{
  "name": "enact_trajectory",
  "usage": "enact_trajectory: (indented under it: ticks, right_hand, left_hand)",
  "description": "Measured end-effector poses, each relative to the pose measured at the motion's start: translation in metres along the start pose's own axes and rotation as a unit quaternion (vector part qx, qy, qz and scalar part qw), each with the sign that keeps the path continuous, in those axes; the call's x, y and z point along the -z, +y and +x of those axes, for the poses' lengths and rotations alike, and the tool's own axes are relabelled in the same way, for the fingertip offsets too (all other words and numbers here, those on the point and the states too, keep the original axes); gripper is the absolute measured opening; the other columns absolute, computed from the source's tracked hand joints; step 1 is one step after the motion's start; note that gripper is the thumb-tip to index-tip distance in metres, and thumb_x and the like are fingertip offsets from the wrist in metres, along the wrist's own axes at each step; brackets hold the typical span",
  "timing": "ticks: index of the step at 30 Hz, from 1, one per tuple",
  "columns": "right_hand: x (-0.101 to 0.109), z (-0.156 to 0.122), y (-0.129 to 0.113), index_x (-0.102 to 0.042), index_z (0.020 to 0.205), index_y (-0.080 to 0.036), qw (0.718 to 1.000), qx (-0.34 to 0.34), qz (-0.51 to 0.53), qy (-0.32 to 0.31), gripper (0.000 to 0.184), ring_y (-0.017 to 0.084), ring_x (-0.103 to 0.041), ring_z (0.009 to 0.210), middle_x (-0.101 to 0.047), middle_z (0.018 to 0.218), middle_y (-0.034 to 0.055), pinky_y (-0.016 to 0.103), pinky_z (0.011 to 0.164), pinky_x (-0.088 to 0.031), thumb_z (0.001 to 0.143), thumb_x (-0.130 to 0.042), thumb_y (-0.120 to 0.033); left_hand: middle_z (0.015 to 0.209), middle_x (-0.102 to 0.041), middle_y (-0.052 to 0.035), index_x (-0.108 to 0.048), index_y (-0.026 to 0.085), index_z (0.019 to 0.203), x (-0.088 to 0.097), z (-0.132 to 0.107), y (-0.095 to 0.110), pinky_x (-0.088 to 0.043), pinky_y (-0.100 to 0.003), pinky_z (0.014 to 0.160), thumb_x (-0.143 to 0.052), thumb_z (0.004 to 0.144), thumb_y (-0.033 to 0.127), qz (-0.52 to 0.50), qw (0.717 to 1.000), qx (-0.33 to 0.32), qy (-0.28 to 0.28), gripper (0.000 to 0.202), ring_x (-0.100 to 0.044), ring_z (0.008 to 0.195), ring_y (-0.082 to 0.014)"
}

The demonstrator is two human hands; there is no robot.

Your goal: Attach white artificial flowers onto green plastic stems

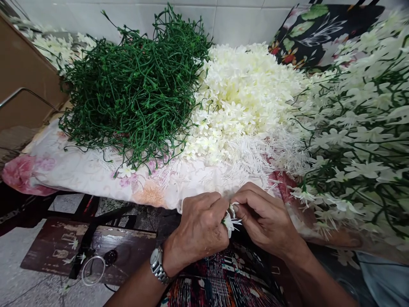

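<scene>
Hold the flower (229, 225) steady at lower centre of the frame, gripped in the closed left hand (204, 228), handling its petals lightly with the right hand (263, 216), pinched at them, so as not to crush any, well apart from the stems (137, 94) at upper left.

Room over cloth (81, 170), front left; green stems (134, 89), white blossoms (246, 85) block rear; flower sprays (364, 140) crowd right.

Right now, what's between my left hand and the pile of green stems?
In the head view, floral-print cloth lies between your left hand and the green stems, with thin white filaments scattered on it.
</scene>
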State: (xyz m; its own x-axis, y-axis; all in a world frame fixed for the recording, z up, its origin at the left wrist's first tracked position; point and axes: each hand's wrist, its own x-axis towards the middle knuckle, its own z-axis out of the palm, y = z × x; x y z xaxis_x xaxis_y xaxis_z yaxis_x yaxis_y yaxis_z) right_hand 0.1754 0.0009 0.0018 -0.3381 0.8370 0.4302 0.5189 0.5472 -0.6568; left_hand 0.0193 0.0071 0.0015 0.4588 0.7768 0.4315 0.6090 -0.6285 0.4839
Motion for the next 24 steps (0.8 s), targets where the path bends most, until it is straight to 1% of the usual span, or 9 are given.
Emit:
enact_trajectory:
  ticks: [5,9,11,13,16,18,20,22,24]
  right_hand:
    - [-0.001,0.001,0.000,-0.052,0.075,-0.016,1.000,0.007,-0.003,0.009,0.015,0.012,-0.046,0.062,-0.048,0.065,0.0018,0.024,0.054,-0.040,0.087,-0.046,-0.009]
    - [-0.002,0.000,0.001,-0.053,0.079,-0.017,1.000,0.005,0.003,0.030,0.012,0.012,-0.050,0.064,-0.051,0.069,0.0018,0.024,0.055,-0.043,0.086,-0.048,-0.009]
    - [-0.002,0.000,0.000,-0.055,0.084,-0.017,0.999,0.010,-0.002,0.045,0.010,0.013,-0.052,0.067,-0.053,0.072,0.0023,0.025,0.057,-0.045,0.086,-0.050,-0.009]
    - [-0.002,0.000,-0.001,-0.056,0.091,-0.018,0.998,0.023,-0.018,0.059,0.011,0.014,-0.055,0.071,-0.056,0.077,0.0036,0.026,0.060,-0.047,0.085,-0.051,-0.010]
    - [-0.002,0.002,-0.004,-0.054,0.099,-0.017,0.995,0.044,-0.045,0.079,0.016,0.015,-0.056,0.075,-0.058,0.081,0.0050,0.028,0.063,-0.049,0.085,-0.052,-0.010]
    - [-0.003,0.002,-0.006,-0.051,0.097,-0.018,0.992,0.048,-0.063,0.098,0.016,0.015,-0.056,0.071,-0.057,0.078,0.0037,0.027,0.061,-0.049,0.084,-0.053,-0.010]
    - [-0.005,0.003,-0.008,-0.050,0.093,-0.019,0.989,0.044,-0.075,0.119,0.014,0.015,-0.055,0.067,-0.056,0.074,0.0021,0.027,0.058,-0.048,0.083,-0.054,-0.010]
    - [-0.006,0.003,-0.009,-0.050,0.089,-0.019,0.987,0.043,-0.072,0.133,0.012,0.015,-0.055,0.068,-0.055,0.073,0.0020,0.027,0.058,-0.047,0.082,-0.054,-0.010]
    - [-0.007,0.004,-0.011,-0.052,0.086,-0.019,0.988,0.048,-0.058,0.136,0.012,0.014,-0.055,0.069,-0.055,0.073,0.0025,0.026,0.059,-0.048,0.082,-0.054,-0.008]
  left_hand:
    - [0.049,-0.041,0.0006,-0.050,0.018,0.055,0.000,0.001,0.001,-0.020,-0.028,0.044,-0.038,0.050,0.002,-0.011,1.000,0.007,0.001,0.021,-0.033,0.047,-0.0133]
    - [0.053,-0.043,0.0011,-0.053,0.017,0.060,0.002,0.000,-0.003,-0.027,-0.025,0.045,-0.037,0.052,0.001,-0.077,0.996,0.040,-0.027,0.024,-0.038,0.049,-0.0127]
    - [0.057,-0.048,0.0005,-0.057,0.016,0.068,0.004,-0.002,-0.005,-0.033,-0.023,0.047,-0.037,0.053,0.000,-0.123,0.990,0.054,-0.036,0.030,-0.044,0.052,-0.0129]
    - [0.064,-0.057,-0.0012,-0.061,0.015,0.079,0.006,-0.003,-0.006,-0.039,-0.023,0.052,-0.037,0.055,0.000,-0.163,0.984,0.060,-0.029,0.037,-0.051,0.058,-0.0137]
    - [0.074,-0.065,-0.0026,-0.061,0.015,0.096,0.008,-0.003,-0.005,-0.045,-0.025,0.058,-0.038,0.057,-0.001,-0.193,0.977,0.089,-0.014,0.047,-0.055,0.060,-0.0135]
    - [0.069,-0.065,-0.0003,-0.060,0.016,0.093,0.009,-0.003,-0.005,-0.044,-0.023,0.056,-0.039,0.057,0.000,-0.189,0.975,0.121,-0.006,0.045,-0.053,0.055,-0.0122]
    - [0.060,-0.060,0.0027,-0.059,0.017,0.083,0.009,-0.003,-0.004,-0.040,-0.021,0.051,-0.041,0.060,0.001,-0.188,0.972,0.142,0.004,0.034,-0.049,0.050,-0.0107]
    - [0.057,-0.057,0.0042,-0.058,0.018,0.076,0.008,-0.003,-0.005,-0.038,-0.019,0.048,-0.042,0.063,0.002,-0.201,0.968,0.148,0.018,0.026,-0.047,0.048,-0.0093]
    - [0.056,-0.056,0.0045,-0.058,0.018,0.074,0.007,-0.003,-0.005,-0.037,-0.019,0.047,-0.043,0.066,0.003,-0.216,0.964,0.150,0.030,0.022,-0.045,0.048,-0.0087]
